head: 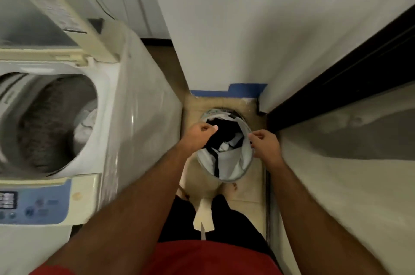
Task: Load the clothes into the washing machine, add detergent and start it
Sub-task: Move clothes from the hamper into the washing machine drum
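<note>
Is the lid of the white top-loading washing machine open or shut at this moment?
Open. The washing machine's lid stands raised at the back, and the round drum is exposed, with a pale garment already inside.

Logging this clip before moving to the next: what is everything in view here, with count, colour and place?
washer: one, white, left, lid up
drum: one, grey, with pale laundry inside at its right
panel: one, blue, washer front edge
hamper: one, pale mesh, on floor between washer and wall
black garment: one, in hamper, partly lifted
white clothes: count unclear, in hamper
tape: one strip, blue, wall base behind hamper
left hand: grips black garment
right hand: pinches hamper rim
feet: bare, below hamper
</note>
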Tool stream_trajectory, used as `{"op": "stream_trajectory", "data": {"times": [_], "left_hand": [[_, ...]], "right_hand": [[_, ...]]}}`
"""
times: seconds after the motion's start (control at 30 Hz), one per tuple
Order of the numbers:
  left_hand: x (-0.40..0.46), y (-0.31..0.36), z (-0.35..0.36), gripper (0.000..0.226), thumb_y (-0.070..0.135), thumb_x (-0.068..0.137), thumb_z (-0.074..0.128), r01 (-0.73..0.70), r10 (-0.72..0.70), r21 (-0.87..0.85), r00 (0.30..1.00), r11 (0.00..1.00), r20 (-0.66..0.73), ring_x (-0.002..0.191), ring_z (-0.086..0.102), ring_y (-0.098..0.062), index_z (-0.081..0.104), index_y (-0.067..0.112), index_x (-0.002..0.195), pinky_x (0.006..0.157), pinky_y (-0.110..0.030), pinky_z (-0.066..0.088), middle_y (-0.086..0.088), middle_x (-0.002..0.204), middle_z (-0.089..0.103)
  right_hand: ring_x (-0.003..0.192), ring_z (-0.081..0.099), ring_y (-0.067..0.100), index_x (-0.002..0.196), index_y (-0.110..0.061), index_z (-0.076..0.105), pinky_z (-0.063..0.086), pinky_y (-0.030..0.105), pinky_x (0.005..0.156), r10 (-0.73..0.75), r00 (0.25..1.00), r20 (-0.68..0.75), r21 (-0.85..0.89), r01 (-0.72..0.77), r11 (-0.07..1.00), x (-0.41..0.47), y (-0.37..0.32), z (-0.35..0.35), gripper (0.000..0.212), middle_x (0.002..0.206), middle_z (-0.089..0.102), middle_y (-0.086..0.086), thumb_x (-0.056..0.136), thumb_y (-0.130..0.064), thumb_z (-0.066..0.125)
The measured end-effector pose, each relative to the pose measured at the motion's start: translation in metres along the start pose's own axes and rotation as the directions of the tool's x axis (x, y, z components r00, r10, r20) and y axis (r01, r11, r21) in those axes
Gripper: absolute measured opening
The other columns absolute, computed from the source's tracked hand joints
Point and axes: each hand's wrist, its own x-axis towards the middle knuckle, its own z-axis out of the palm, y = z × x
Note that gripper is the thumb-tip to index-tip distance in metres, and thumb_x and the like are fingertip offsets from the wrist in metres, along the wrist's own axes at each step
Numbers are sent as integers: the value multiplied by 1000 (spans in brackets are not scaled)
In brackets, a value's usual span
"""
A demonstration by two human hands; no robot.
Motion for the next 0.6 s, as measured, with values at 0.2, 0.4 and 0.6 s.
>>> {"op": "stream_trajectory", "data": {"times": [0.2,0.4,0.6], "left_hand": [[76,-57,50,38,42,96,52,108,-112,65,992,992,61,101,63,-30,64,7,107,78,-35,46,-16,109,66],[173,-140,100,33,43,94,55,241,-242,19,964,970,113,111,59,-27,61,16,113,90,-38,46,-6,119,61],[279,-218,138,45,43,95,53,252,-255,41,961,967,109,116,55,-32,56,10,125,101,-50,45,-14,123,59]], "right_hand": [[72,59,41,89,9,60,49,38,64,132,986,99,15,-134,991,54,76,38,27,80,57,29,92,-17,58],[88,64,34,81,-20,59,54,48,78,228,956,185,23,-236,971,135,164,100,11,81,61,5,91,-23,61],[74,62,28,86,-16,58,51,37,60,304,930,209,45,-319,947,229,222,171,9,87,63,15,93,-19,62]]}}
